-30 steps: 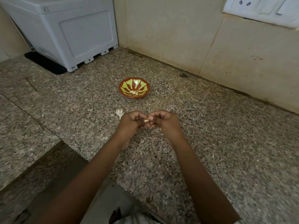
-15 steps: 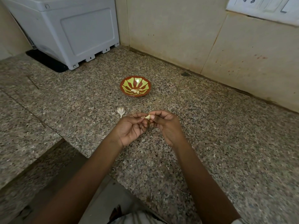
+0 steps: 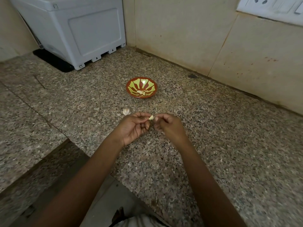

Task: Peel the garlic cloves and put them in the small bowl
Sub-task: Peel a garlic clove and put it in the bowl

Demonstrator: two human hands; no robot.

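Observation:
A pale garlic clove [image 3: 151, 117] is pinched between the fingertips of my left hand [image 3: 133, 127] and my right hand [image 3: 167, 126], just above the granite counter. The left palm is turned up. Beyond my hands stands the small red-and-green bowl [image 3: 131, 83] with a few peeled cloves [image 3: 141, 92] lying in it. A piece of garlic with papery skin [image 3: 126, 111] lies on the counter just left of my left hand's fingertips.
A grey plastic appliance [image 3: 78, 30] on a black mat stands at the back left corner. Tiled walls [image 3: 196, 38] close off the back and right. The counter's front edge [image 3: 91, 159] runs diagonally below my left arm. A switch plate [image 3: 270, 9] is at the upper right.
My left hand has turned palm up and the clove now shows pale between the fingertips of both hands. The view has tilted slightly; the bowl has not moved.

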